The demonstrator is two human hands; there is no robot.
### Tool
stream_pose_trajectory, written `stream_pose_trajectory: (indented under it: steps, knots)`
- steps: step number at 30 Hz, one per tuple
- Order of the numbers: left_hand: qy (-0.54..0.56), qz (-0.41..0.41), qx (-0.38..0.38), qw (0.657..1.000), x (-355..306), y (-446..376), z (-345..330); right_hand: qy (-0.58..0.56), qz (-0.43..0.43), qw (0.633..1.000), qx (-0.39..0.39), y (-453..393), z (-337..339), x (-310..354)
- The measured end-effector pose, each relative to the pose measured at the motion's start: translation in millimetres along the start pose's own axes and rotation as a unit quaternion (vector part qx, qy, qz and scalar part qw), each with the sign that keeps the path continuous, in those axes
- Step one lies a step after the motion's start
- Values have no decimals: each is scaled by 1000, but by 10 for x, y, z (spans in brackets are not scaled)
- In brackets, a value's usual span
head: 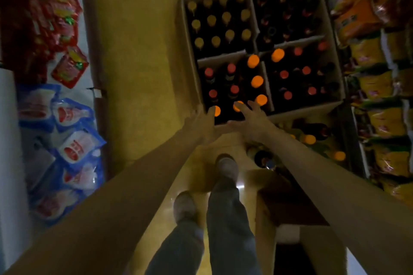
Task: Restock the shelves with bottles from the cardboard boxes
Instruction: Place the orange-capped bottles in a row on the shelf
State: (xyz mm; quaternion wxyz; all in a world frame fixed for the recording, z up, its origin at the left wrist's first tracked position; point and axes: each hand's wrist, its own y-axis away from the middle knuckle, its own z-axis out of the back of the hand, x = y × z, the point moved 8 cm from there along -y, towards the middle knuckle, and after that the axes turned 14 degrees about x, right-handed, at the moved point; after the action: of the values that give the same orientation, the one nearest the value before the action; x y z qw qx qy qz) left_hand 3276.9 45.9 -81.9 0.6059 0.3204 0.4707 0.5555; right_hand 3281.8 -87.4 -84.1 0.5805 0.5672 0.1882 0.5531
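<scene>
Several open cardboard boxes stand together on the floor, packed with upright dark bottles. The far left box holds yellow-capped bottles; the near left box holds red-capped bottles and orange-capped bottles. My left hand hangs over that box's near left corner, fingers apart, by an orange cap. My right hand is spread open just above another orange cap. Neither hand holds a bottle.
A shelf on the left carries red packets and blue-white pouches. A shelf on the right holds orange and yellow bags. More bottles sit below it. Another open box stands by my feet on the yellow floor.
</scene>
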Motion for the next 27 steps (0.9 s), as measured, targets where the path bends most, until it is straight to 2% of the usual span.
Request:
stream_pose_trajectory:
  steps: [7, 16, 22, 27]
  knots:
    - [22, 1, 9, 1000, 47, -820, -23, 36, -6, 998, 44, -809, -27, -211]
    - [8, 25, 29, 999, -36, -1370, -169, 91, -3, 996, 23, -1310, -30, -408]
    - [-3, 12, -56, 998, -16, -1466, -67, 147, -18, 987, -55, -1434, 14, -403]
    - [21, -3, -88, 996, 7, -1340, -26, 149, -29, 987, -62, -1383, 4, -404]
